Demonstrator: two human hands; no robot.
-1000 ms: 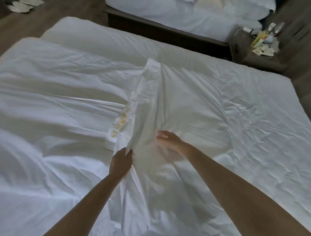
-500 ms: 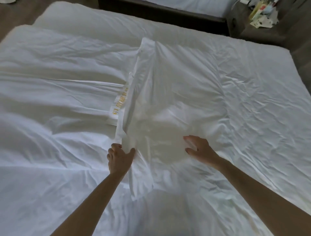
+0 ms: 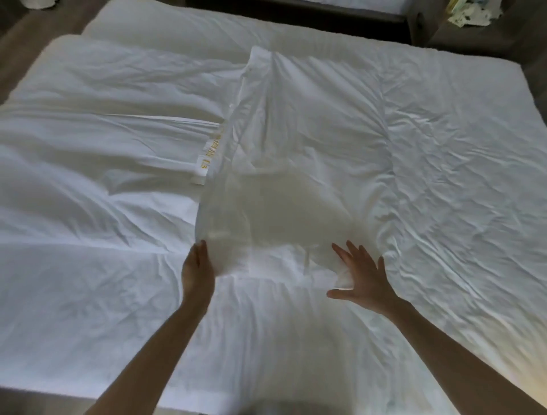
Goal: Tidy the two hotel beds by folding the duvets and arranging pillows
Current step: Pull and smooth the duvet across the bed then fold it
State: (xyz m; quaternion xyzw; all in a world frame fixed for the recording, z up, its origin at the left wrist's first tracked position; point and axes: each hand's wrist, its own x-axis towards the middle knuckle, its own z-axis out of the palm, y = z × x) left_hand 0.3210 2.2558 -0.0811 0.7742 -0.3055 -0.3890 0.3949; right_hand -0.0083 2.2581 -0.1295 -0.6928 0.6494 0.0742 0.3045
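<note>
A white duvet [image 3: 429, 177] is spread wrinkled over the near bed. From its middle a loose flap of duvet cover [image 3: 266, 183] runs toward me, blurred at its near end. A strip with gold lettering [image 3: 208, 154] shows along the flap's left edge. My left hand [image 3: 196, 271] grips the flap's near left edge, thumb up, with its fingers hidden behind the cloth. My right hand [image 3: 362, 277] lies flat on the duvet at the flap's near right corner, fingers spread straight. No pillow is in sight.
The dark frame of the second bed [image 3: 296, 10] runs along the top. A nightstand with small clutter [image 3: 473, 13] stands at the top right. Wooden floor [image 3: 17, 50] shows at the far left, with white slippers [image 3: 38, 2] at the top edge.
Both hands have drawn back toward me. The right hand slid right and spread its fingers flat. The flap's near end came down with the left hand.
</note>
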